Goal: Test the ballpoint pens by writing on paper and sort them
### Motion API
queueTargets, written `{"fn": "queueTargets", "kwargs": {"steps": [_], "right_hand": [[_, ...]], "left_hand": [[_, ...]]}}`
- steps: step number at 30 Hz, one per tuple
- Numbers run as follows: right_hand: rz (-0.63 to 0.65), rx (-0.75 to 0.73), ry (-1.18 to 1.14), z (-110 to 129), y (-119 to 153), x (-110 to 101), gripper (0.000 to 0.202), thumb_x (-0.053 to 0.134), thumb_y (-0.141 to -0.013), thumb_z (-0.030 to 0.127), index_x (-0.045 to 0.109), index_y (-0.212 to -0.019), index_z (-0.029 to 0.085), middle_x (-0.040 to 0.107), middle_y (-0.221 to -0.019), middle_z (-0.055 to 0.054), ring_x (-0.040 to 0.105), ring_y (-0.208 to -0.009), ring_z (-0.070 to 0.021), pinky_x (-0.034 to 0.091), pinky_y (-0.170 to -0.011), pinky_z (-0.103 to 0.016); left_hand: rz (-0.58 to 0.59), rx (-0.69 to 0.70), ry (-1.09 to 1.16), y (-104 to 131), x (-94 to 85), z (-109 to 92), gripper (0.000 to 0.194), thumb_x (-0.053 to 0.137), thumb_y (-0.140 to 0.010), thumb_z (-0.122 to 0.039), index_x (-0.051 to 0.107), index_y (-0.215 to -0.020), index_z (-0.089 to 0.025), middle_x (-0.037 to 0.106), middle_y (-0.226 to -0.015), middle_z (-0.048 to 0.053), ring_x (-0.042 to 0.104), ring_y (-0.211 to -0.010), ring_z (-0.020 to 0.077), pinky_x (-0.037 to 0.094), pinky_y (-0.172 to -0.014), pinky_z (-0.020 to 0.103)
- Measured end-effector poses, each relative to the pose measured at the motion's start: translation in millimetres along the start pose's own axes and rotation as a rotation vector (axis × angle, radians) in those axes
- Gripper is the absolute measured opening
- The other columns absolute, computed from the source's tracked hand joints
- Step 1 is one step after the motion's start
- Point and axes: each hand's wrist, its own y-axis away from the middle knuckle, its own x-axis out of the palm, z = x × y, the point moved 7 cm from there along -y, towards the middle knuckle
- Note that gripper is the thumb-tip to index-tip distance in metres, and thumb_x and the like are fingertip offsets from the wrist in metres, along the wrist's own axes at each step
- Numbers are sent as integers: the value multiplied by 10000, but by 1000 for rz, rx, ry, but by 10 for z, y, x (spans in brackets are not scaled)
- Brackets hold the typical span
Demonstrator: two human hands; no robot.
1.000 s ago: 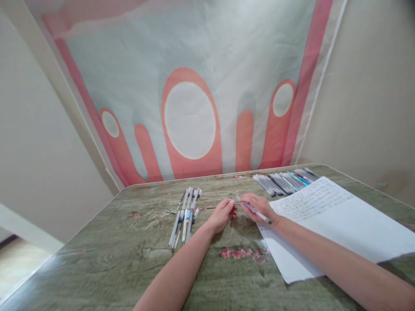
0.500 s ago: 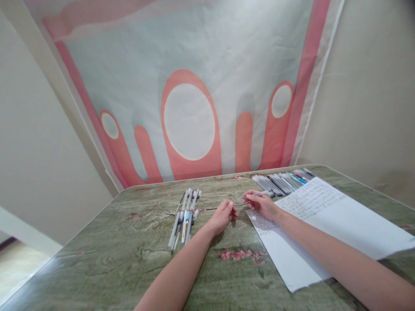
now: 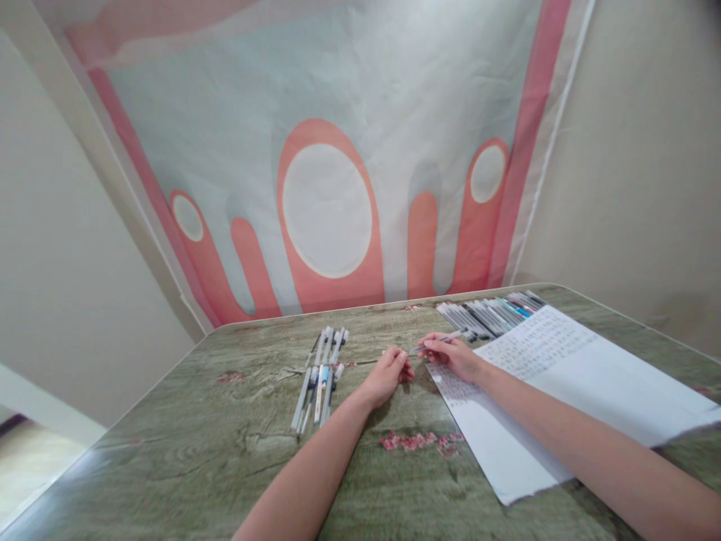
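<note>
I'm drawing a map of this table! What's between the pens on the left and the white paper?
In the head view, the left hand, loosely curled, and its forearm lie between the pens on the left and the white paper.

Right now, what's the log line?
right hand: holds pen; left hand: curled, contents unclear; paper: right side; other pens: both sides

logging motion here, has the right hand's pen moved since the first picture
Yes, the pen has swung, its right end now farther forward, nearer the row of pens.
</note>
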Motion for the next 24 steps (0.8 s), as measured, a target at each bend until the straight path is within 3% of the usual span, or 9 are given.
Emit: {"fn": "queueTargets", "kwargs": {"steps": [24], "right_hand": [[-11, -2, 47, 22, 14, 9, 220, 621, -682, 349, 627, -795, 161, 637, -671, -28, 463, -523, -87, 338, -501, -226]], "left_hand": [[-16, -11, 15, 4, 9, 2, 278, 465, -778, -427, 416, -767, -154, 503, -648, -9, 518, -564, 82, 406, -570, 225]]}}
